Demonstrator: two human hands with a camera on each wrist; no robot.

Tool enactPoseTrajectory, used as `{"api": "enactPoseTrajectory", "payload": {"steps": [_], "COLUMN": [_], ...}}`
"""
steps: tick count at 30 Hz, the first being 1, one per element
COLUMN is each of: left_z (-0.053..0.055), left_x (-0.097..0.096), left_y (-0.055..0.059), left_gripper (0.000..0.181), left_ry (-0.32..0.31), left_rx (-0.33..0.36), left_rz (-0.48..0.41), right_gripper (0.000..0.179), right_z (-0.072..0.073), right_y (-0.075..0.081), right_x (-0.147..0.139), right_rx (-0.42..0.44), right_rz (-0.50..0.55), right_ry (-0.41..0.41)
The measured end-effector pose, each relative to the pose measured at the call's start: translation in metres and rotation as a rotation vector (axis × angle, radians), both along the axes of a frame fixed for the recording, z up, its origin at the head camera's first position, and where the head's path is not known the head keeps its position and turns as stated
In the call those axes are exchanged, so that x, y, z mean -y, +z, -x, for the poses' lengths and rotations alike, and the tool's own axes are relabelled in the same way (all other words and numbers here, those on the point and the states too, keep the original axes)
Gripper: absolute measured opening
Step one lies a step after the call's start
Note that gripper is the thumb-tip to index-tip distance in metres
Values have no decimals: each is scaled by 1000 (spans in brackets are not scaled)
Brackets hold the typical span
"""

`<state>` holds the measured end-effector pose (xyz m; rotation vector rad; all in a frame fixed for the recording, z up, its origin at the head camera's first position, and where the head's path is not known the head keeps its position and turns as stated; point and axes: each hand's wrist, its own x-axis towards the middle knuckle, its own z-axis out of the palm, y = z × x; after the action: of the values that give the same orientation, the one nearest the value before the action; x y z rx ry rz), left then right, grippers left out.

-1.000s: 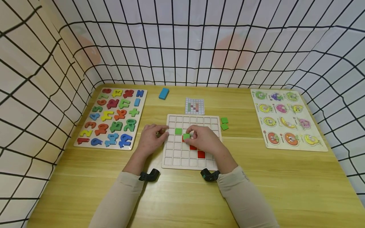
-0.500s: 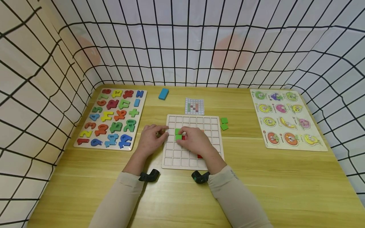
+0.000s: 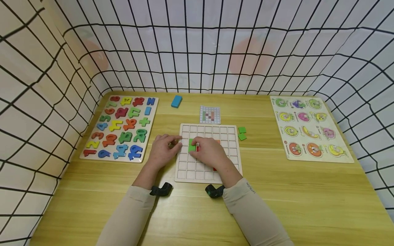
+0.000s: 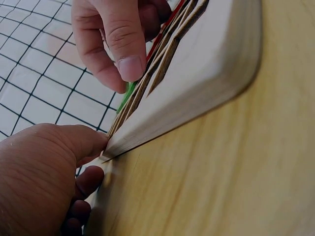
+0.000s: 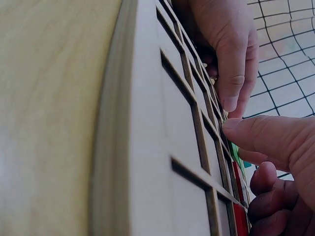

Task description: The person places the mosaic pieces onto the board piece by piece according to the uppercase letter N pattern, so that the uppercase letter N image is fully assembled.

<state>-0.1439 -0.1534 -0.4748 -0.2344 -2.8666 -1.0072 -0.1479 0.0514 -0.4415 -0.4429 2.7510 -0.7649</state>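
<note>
A square wooden grid board point(image 3: 200, 175) lies flat on the table. At its left edge rest the thumb and index finger of my left hand point(image 3: 163, 150), steadying the board. My right hand point(image 3: 209, 150) reaches over the board, thumb and index finger at opposite sides of a small green square tile point(image 3: 192, 149) in the second column. Another green tile point(image 3: 191, 140) sits just above it, partly covered by the index finger. Red tiles show in part around the right hand, one red tile point(image 5: 240, 219) plainly in the right wrist view. The palm hides several cells.
Two loose green tiles point(image 3: 242, 133) lie right of the board. Behind it is a patterned grid card point(image 3: 210, 114), with a blue block point(image 3: 176, 101) further left. A number puzzle point(image 3: 123, 128) stands left, a fruit puzzle point(image 3: 311, 130) right. Black wire mesh point(image 3: 203, 48) surrounds the table.
My right hand has moved left across the board, carrying the green tile from beside the red ones to the cell below the other green tile. My left hand has stayed put.
</note>
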Motion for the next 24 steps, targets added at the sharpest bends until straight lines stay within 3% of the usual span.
{"api": "enactPoseTrajectory", "payload": {"steps": [14, 24], "left_z": [0, 0], "left_x": [-1, 0], "left_y": [2, 0], "left_gripper": [31, 32], "left_ry": [-2, 4], "left_rx": [10, 7], "left_rz": [0, -6], "right_gripper": [26, 32], "right_z": [-2, 0], "right_y": [9, 16], "right_x": [-7, -36], "right_rx": [13, 43], "right_rz": [18, 65], "right_ry": [-13, -84]}}
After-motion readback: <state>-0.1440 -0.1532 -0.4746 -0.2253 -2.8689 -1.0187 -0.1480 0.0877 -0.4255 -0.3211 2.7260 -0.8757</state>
